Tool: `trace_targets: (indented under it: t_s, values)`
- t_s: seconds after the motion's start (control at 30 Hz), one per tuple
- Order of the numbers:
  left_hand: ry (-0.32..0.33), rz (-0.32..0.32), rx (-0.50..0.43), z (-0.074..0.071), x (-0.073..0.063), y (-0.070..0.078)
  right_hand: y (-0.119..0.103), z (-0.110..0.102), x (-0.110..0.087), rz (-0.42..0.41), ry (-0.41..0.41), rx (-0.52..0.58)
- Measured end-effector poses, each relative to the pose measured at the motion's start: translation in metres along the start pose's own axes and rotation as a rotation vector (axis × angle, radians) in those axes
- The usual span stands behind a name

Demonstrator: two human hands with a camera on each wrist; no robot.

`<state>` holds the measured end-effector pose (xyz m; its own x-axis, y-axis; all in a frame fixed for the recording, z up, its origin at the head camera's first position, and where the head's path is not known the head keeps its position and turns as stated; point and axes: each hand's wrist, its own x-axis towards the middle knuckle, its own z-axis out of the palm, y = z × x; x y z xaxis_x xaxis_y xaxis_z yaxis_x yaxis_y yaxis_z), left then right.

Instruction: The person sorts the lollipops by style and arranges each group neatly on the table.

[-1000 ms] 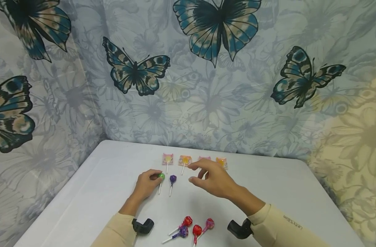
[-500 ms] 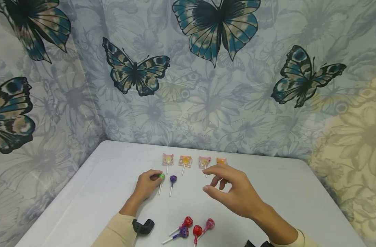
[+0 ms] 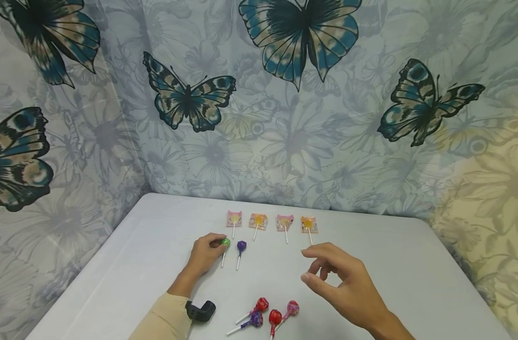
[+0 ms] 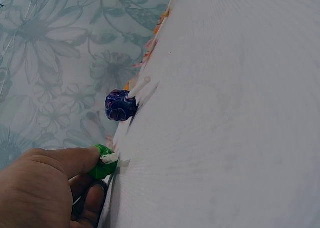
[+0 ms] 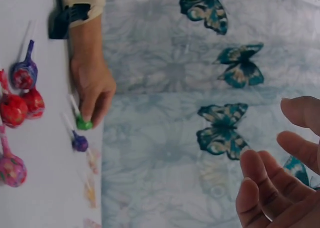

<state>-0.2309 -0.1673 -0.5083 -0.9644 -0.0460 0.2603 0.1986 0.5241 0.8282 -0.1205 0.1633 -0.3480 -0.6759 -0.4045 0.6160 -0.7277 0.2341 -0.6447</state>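
Observation:
My left hand [image 3: 205,255] pinches the head of a green lollipop [image 3: 225,242], whose white stick points toward me on the table. In the left wrist view, thumb and fingers hold the green wrapper [image 4: 103,163] at its side. Just right of it lies a purple lollipop [image 3: 241,246], its stick also toward me. My right hand [image 3: 348,283] hovers over the right part of the table, fingers loosely bent, thumb apart, nothing between them. Its fingertips come close below the stick of the rightmost flat orange lollipop [image 3: 309,224].
Along the back lie more flat wrapped lollipops in a row: pink [image 3: 234,218], orange [image 3: 258,221] and pink [image 3: 285,222]. Near the front is a loose pile with red [image 3: 275,316], purple [image 3: 256,319] and pink [image 3: 292,308] round lollipops. Butterfly-print cloth stands behind the white table [image 3: 390,250].
My right hand has drawn back to the right and toward me, uncovering the flat lollipops at the back right. The left hand stays at the green lollipop.

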Motion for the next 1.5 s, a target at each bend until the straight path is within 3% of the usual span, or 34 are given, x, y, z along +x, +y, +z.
trace_targets:
  t_s: [0.2,0.53,0.7,0.87,1.17,1.5]
  values:
    - [-0.002,0.0,0.008,0.001,0.001,0.0,0.008,0.005,-0.017,0.05,0.034,0.044]
    - [-0.005,-0.004,0.019,0.002,-0.002,-0.002,0.031,0.036,-0.052,0.262,0.18,-0.019]
    - [-0.002,-0.008,0.026,0.002,-0.005,-0.003,0.045,0.054,-0.068,0.39,0.214,-0.024]
    - [0.008,0.005,0.037,0.004,-0.003,-0.003,0.058,0.067,-0.076,0.462,0.24,-0.078]
    - [0.0,0.004,0.028,0.002,0.0,-0.003,0.067,0.077,-0.08,0.504,0.213,-0.177]
    - [0.001,0.011,0.025,0.001,0.0,-0.003,0.073,0.078,-0.081,0.667,0.089,-0.208]
